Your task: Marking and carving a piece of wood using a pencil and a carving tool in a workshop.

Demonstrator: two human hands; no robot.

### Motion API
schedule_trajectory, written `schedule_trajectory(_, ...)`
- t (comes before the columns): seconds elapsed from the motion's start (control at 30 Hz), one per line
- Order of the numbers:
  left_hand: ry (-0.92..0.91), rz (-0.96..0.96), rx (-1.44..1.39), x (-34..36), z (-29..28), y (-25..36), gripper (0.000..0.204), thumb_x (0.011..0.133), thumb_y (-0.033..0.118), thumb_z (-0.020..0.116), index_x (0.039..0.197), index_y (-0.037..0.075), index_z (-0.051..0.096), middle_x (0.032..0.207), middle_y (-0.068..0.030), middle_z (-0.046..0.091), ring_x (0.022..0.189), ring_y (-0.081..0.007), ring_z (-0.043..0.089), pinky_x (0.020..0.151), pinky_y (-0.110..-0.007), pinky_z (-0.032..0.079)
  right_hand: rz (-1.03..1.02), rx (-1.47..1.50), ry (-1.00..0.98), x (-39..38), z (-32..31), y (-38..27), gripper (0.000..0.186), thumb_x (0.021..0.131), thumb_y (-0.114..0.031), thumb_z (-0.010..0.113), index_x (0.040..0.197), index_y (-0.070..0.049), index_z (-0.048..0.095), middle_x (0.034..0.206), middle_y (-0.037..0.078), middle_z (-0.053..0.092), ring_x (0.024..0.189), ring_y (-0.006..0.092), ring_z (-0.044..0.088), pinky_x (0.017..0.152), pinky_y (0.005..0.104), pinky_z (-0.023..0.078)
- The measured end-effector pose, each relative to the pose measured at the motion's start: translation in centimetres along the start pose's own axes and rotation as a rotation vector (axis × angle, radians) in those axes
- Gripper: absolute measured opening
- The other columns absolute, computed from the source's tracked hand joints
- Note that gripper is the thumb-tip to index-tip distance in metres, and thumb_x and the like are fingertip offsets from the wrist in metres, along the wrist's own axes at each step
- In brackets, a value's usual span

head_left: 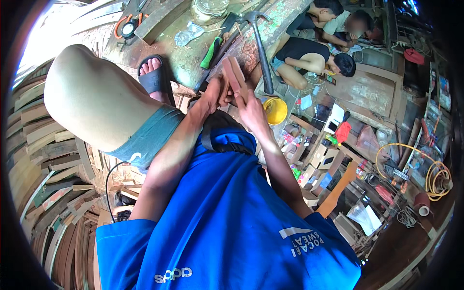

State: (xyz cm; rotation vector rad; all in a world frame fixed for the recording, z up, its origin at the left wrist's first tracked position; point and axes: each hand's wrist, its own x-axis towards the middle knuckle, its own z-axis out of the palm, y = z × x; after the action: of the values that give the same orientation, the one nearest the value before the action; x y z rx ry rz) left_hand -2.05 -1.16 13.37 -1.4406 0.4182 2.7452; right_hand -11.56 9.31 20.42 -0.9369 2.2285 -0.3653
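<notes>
Block of reddish wood [234, 76], left hand [213, 93] and right hand [252, 112] gripping it, hammer [261, 50] near

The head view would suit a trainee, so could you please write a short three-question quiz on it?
1. What material is between the left hand and the right hand?
2. What colour is the bright tool handle left of the hammer: (a) red, (b) green, (c) white?
3. True or false: the right hand is holding the hammer.

Key: 1. Reddish-brown wood. 2. (b). 3. False.
</notes>
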Motion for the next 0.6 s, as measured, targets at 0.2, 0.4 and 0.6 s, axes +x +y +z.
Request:
schedule_trajectory(0.2,0.047,0.046,0.155,-0.2,-0.3,-0.6,0.042,0.091,0.029,0.021,0.089,0.006,0.057,0.056,-0.0005,0.046,0.036,-0.0079,0.031,0.032,-0.021,0.021,-0.081,-0.092,-0.099,-3.1,-0.2,-1.1,0.053,0.091,-0.033,0.044,0.124,0.007,0.033,0.083,0.039,0.055,0.079,0.0499,0.056,0.066,0.0524,0.046)
schedule_trajectory(0.4,0.21,0.169,0.209,1.5,-1.2,-3.0,0.041,0.093,0.037,0.028,0.091,0.006,0.054,0.06,-0.0044,0.055,0.039,-0.0094,0.039,0.033,-0.023,0.026,-0.393,-0.092,0.029,5.8,1.5,-2.1,0.049,0.09,-0.029,0.043,0.133,-0.006,0.033,0.097,0.031,0.058,0.08,0.0462,0.058,0.068,0.0496,0.049)
schedule_trajectory(0.6,0.25,0.204,0.28,1.3,-1.6,-2.4,0.034,0.093,0.027,0.032,0.079,0.006,0.054,0.055,-0.0047,0.049,0.038,-0.0147,0.042,0.03,-0.029,0.031,-0.838,-0.278,0.187,0.7,0.3,-2.3,0.066,0.089,-0.026,0.048,0.131,0.016,0.02,0.105,0.04,0.049,0.081,0.0406,0.062,0.064,0.0448,0.052)
